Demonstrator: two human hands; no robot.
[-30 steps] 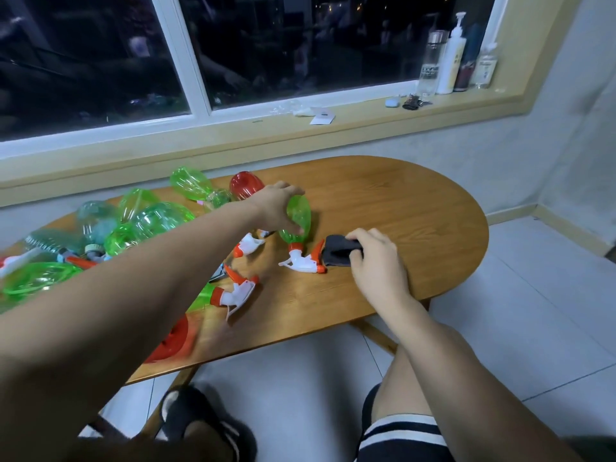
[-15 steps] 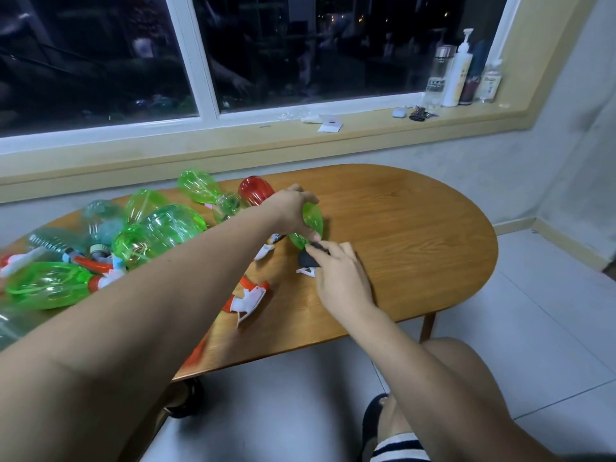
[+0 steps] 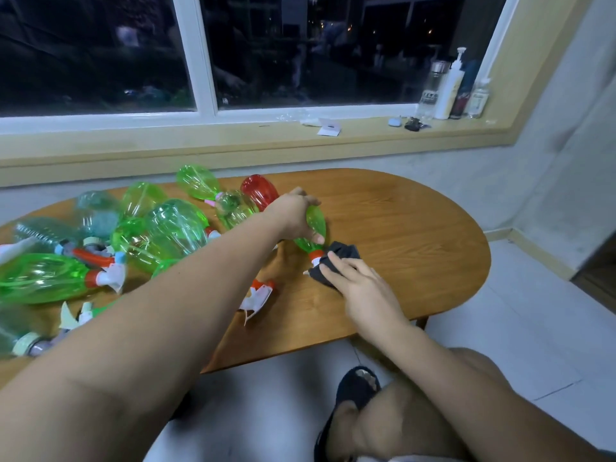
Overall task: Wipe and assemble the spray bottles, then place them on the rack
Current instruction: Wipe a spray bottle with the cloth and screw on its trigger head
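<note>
My left hand (image 3: 293, 216) grips a small green spray bottle (image 3: 315, 228) lying on the wooden table (image 3: 416, 241), its orange-and-white neck toward me. My right hand (image 3: 358, 281) holds a dark grey cloth (image 3: 336, 261) pressed over the bottle's spray head, which the cloth mostly hides. A loose white-and-orange spray head (image 3: 256, 296) lies just left of my right hand. A red bottle (image 3: 258, 190) lies behind my left hand.
Several green and clear bottles (image 3: 173, 228) and loose spray heads (image 3: 110, 273) are piled over the table's left half. Bottles and small items stand on the window sill (image 3: 446, 91) at the back right. My knee and a slipper (image 3: 353, 391) are below the table edge.
My right hand has carried the cloth left onto the green bottle's spray head. My left hand keeps hold of the bottle. The camera has shifted closer.
</note>
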